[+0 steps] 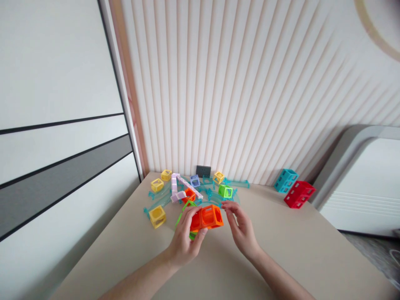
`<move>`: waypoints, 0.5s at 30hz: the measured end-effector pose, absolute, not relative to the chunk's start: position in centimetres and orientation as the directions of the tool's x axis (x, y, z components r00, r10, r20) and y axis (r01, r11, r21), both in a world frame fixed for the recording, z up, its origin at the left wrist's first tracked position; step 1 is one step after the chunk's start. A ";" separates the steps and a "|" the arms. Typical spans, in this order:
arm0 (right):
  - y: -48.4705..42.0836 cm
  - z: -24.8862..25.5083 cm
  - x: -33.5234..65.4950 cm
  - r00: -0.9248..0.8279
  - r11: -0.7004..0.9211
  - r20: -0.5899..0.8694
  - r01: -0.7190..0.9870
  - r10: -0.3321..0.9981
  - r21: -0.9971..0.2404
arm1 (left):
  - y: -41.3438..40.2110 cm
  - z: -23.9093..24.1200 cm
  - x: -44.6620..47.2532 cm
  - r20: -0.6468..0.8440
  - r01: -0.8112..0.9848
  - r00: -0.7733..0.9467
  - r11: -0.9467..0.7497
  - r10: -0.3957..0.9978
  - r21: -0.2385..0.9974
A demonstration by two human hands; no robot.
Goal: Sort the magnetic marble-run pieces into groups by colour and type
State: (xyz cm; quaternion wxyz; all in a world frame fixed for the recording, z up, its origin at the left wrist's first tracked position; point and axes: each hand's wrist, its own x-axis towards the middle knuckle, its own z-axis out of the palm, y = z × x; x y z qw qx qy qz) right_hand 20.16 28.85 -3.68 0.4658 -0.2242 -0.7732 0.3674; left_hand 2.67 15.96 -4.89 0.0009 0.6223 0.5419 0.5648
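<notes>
My left hand [186, 239] is closed around a block of two joined orange open-frame cubes [210, 217], tilted above the table. Green frame cubes [188, 205] show behind and below my fingers; whether they are joined to the orange ones I cannot tell. Just right of the orange block is my right hand [240, 227], its fingers bent and slightly apart, with nothing visible in them. Beyond both hands lie a red-orange cube [189, 195], a green cube [225, 191] and a lilac stepped strip [175, 187].
Several yellow cubes [157, 216], a blue-violet cube [195, 181] and clear teal track pieces [162, 193] lie on the beige table [125, 254]. A teal block stack [286, 181] and a red one [299, 194] stand at the right edge. Behind is a ribbed wall [200, 83] with a black socket [203, 171].
</notes>
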 end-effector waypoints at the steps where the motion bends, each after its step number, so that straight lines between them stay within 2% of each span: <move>1: 29.4 -3.5 19.5 -0.502 0.641 0.534 0.055 0.680 -0.765 | 15.9 -4.9 2.7 0.710 0.676 -0.218 -0.421 0.669 0.605; 4: 31.0 -2.7 17.1 -0.638 0.687 0.447 0.180 0.626 -0.704 | 15.7 -4.9 2.6 0.735 0.689 -0.171 -0.454 0.656 0.565; 8: 32.3 -1.7 13.6 -0.822 0.820 0.364 0.199 0.438 -0.537 | 15.4 -4.9 2.7 0.768 0.701 -0.112 -0.497 0.631 0.510; 11: 32.7 -1.2 11.4 -0.863 0.876 0.349 0.192 0.365 -0.442 | 15.4 -5.0 2.6 0.782 0.709 -0.112 -0.503 0.613 0.495; 15: 32.6 -1.4 10.0 -0.859 0.882 0.357 0.198 0.366 -0.428 | 15.8 -5.1 2.4 0.783 0.708 -0.135 -0.493 0.607 0.505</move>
